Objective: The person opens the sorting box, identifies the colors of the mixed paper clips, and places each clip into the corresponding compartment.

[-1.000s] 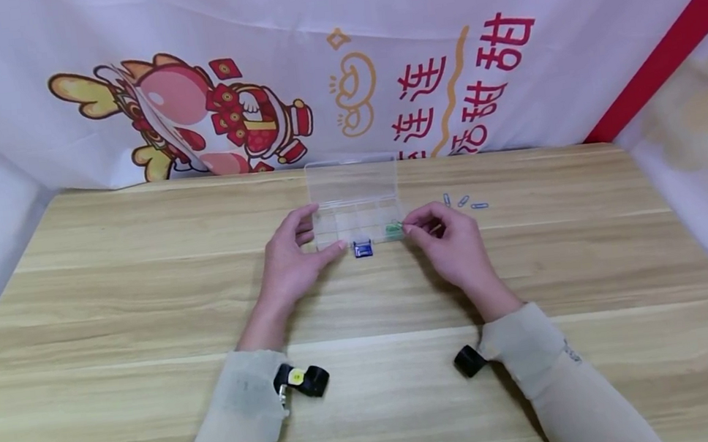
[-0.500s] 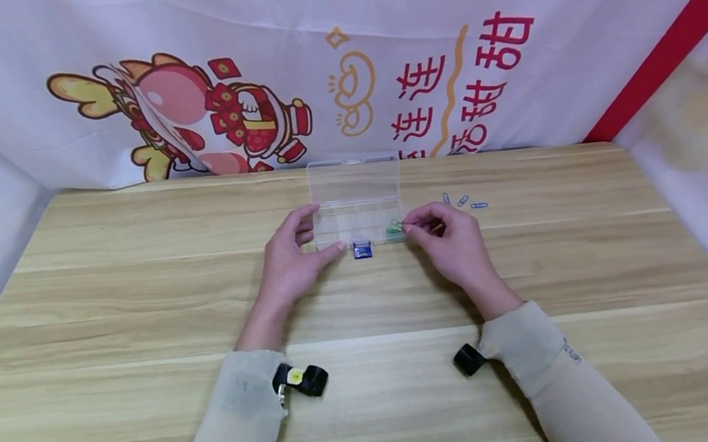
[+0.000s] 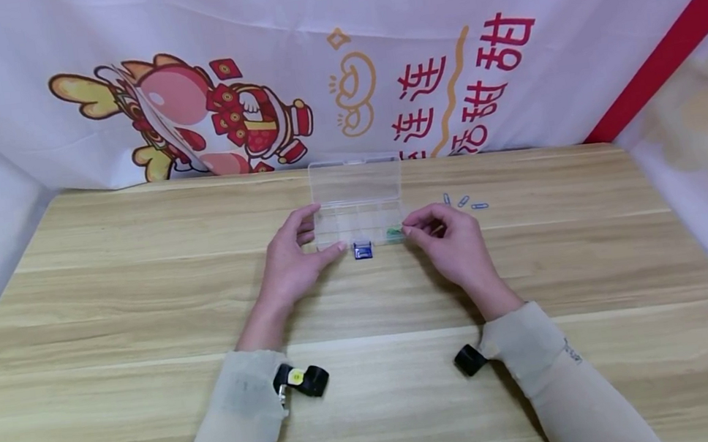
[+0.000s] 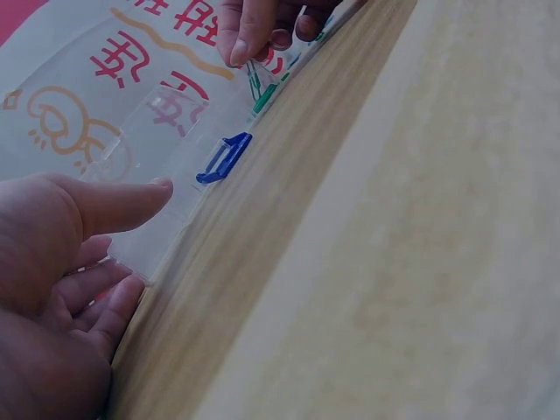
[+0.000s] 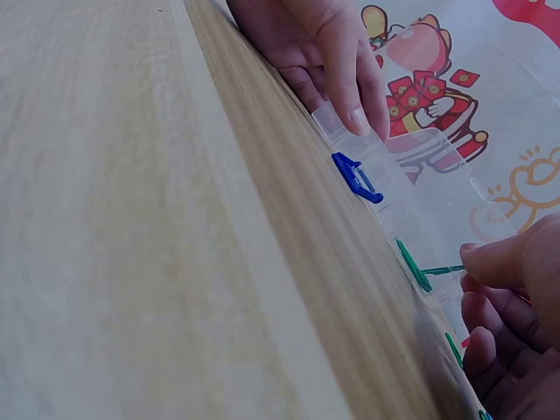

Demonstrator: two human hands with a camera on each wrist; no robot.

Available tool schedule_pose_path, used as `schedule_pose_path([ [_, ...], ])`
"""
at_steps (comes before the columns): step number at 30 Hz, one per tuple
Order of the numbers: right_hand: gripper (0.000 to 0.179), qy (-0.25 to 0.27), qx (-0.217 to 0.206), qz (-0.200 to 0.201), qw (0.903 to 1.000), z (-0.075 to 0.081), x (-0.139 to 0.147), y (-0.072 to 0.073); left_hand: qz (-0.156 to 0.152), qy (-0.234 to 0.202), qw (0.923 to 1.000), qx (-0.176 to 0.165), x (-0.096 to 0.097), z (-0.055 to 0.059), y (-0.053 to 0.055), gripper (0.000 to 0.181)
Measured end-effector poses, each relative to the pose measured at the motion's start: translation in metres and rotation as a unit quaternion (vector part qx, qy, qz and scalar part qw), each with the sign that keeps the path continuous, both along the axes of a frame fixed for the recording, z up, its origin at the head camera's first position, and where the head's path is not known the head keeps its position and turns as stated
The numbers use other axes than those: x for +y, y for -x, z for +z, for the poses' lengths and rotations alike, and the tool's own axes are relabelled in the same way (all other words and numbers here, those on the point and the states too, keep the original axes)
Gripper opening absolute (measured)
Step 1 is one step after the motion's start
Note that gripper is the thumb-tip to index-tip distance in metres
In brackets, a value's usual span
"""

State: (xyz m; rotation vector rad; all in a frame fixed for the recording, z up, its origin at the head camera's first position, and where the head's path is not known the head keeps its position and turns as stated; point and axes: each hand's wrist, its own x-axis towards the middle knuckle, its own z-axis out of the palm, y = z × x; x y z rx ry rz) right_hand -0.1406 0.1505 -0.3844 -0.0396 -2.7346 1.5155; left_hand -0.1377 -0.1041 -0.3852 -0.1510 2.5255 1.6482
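A clear plastic compartment box (image 3: 348, 223) stands near the back of the table, its lid (image 3: 356, 181) raised at the rear and its blue latch (image 3: 363, 250) hanging at the front. My left hand (image 3: 292, 254) grips the box's left end, thumb at the front edge and index finger at the back. At the other end, my right hand (image 3: 449, 239) pinches a green paper clip (image 5: 444, 270) between thumb and index finger. Green paper clips (image 5: 413, 265) lie in the front right compartment, just beneath the pinched one. The other compartments look bare.
Blue paper clips (image 3: 463, 201) lie on the wooden table (image 3: 377, 410) to the right of the box, beyond my right hand. Another green clip (image 5: 454, 350) shows beside the right fingers in the right wrist view. A printed cloth (image 3: 278, 31) hangs behind the table.
The box has shifted slightly to the right. The green paper clip in my right fingers has tipped down toward the compartment. Both hands have stayed nearly in place.
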Motion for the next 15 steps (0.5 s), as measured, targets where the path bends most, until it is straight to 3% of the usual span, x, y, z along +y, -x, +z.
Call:
schedule_pose_path([
  [15, 0.014, -0.016, 0.008, 0.012, 0.9998, -0.0006, 0.002, -0.0023, 0.001, 0.003, 1.0, -0.006, 0.001, -0.0005, 0.0001, 0.077],
])
